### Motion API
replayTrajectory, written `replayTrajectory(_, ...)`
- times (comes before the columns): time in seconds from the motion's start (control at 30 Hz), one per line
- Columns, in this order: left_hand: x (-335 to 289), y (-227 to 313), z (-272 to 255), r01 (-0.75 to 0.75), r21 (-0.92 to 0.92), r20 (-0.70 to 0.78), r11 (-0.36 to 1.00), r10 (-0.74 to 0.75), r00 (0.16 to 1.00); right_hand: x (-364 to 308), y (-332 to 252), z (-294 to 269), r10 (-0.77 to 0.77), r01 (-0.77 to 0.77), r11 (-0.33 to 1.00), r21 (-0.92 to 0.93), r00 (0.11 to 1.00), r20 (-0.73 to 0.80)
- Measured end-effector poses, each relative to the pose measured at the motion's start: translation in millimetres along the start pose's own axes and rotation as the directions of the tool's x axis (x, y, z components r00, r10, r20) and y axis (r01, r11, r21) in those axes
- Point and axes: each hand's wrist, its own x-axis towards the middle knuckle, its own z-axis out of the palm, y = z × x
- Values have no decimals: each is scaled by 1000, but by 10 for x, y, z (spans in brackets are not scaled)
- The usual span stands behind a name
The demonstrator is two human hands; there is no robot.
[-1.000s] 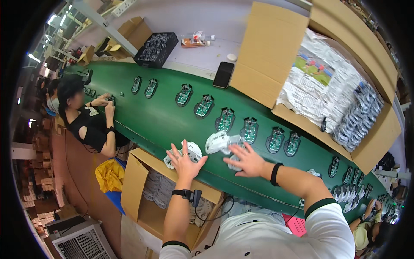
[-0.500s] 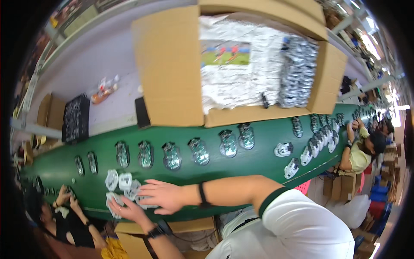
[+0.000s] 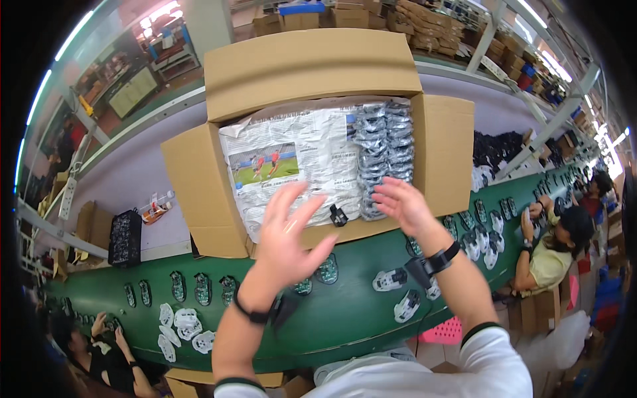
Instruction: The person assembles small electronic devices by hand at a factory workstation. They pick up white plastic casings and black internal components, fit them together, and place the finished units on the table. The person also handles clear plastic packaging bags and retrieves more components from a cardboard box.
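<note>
**Both hands raised at the open carton**

My left hand [image 3: 286,229] is up in front of me, fingers spread wide, palm turned toward the cardboard carton [image 3: 312,66]. It holds nothing. Behind its fingertips lies the crumpled newspaper sheet [image 3: 292,152] that covers the left part of the carton's contents.

My right hand [image 3: 401,205] is also empty, fingers loosely spread and slightly curled, reaching toward the stack of dark bagged parts [image 3: 385,146] packed along the right side of the carton. The fingertips are just beside the lower end of that stack; I cannot tell whether they touch it. A small black piece [image 3: 338,215] sits at the carton's front edge, between my two hands.

Each wrist carries a black band.

Below my hands runs the green conveyor belt [image 3: 345,318]. Under my left forearm, a row of circuit boards [image 3: 202,288] sits on the belt; further out to the left of that arm lies a cluster of white shells [image 3: 182,325]. Near my right forearm, two more white shells [image 3: 391,278] rest on the belt.

Well to the right of my right hand, a person in a yellow shirt [image 3: 547,262] works at the belt. Far below my left hand, another person in black [image 3: 99,351] is at the belt.
</note>
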Motion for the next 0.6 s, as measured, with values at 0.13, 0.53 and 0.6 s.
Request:
replayTrajectory(0.13,1240,-349,1184,-95,338,111,936,60,992,-183,375,21,-17,20,1000,-17,985,170)
replayTrajectory(0.53,1632,-618,2011,23,605,413,796,-339,845,-2208,1212,-2151,391,-399,916,-45,912,-128)
replayTrajectory(0.6,1580,-607,2091,84,611,348,787,-363,864,-2192,1250,-2218,371,-380,923,-57,921,-121)
